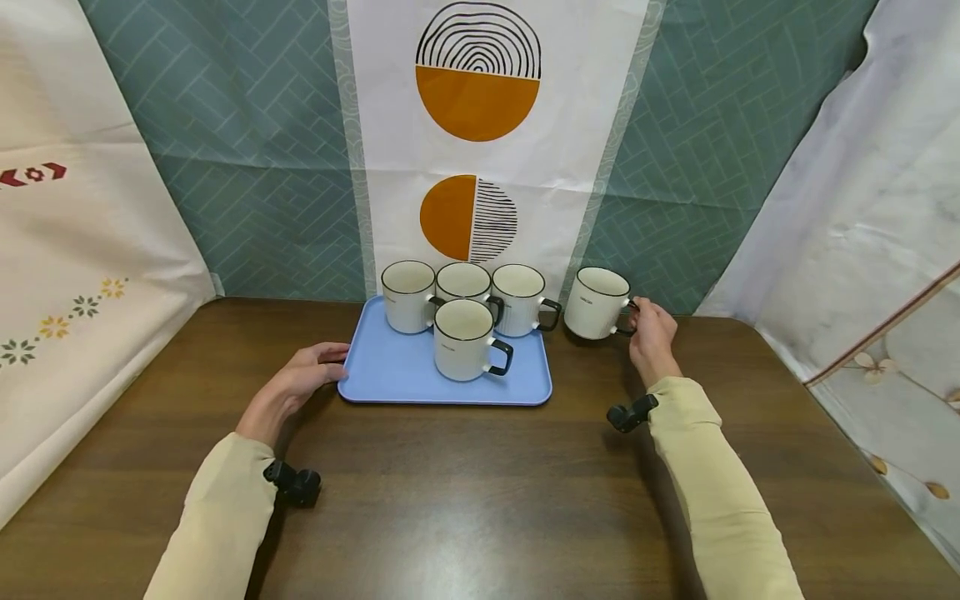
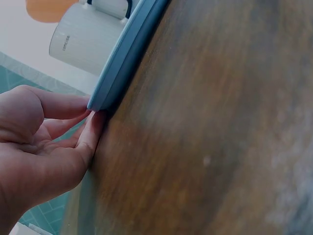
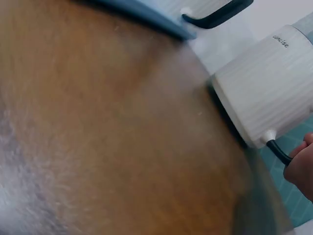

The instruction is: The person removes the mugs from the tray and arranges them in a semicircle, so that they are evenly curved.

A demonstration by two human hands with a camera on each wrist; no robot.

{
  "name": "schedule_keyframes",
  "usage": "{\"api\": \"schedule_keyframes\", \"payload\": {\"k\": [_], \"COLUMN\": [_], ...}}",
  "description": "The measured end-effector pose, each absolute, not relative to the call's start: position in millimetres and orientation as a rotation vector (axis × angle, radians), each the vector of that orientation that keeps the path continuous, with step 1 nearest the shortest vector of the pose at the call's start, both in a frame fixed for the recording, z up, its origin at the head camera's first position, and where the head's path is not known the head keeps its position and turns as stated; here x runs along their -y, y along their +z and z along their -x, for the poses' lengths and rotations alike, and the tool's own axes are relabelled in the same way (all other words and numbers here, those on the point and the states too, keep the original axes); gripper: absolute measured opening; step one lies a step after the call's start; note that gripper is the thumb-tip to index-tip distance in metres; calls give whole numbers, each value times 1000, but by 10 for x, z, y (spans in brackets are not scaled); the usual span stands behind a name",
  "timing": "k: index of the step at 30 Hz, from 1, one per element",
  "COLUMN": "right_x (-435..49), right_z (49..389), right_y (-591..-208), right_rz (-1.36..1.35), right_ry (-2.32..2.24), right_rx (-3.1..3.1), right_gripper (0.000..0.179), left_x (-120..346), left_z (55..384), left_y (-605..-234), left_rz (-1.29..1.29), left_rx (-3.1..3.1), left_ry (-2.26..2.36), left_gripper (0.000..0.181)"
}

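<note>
A blue rectangular tray lies on the brown table. My left hand holds its left edge, with thumb and fingertips at the rim in the left wrist view. To the right of the tray, my right hand grips the black handle of a white mug with a dark rim. That mug leans slightly, close over the table, with "concise" lettered on its side in the right wrist view. On the tray stand a front mug, a back left mug, a back middle mug and a back right mug.
Behind the table hangs a green patterned cloth with a white printed panel. Pale cloths border the left and right sides. The bare brown tabletop extends in front of the tray.
</note>
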State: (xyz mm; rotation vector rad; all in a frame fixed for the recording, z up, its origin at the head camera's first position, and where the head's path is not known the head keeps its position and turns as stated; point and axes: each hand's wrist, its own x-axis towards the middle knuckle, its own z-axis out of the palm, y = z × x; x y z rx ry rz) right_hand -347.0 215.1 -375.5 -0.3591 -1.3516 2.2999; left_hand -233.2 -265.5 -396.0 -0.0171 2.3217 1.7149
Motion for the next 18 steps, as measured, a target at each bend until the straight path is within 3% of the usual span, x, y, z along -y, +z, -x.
{"api": "schedule_keyframes", "payload": {"k": [8,14,18], "right_x": [-2169,-2239,-2283], "right_z": [3484,3484,3460], "right_y": [-3917,-3881,-3796], "right_rz": [334,313,364], "right_ry": [2246,2188,2027], "right_rx": [1424,1745,1993], "right_gripper": [28,30,21], "left_x": [2641,2654,2658], "left_z": [2337,2370,2369], "left_y": [-3957,-3988,-4002], "left_rz": [-4,9,6], "left_rx": [-2324,-2335,-2343], "left_ry": [1717,1717,1717], "left_gripper": [58,57,57]}}
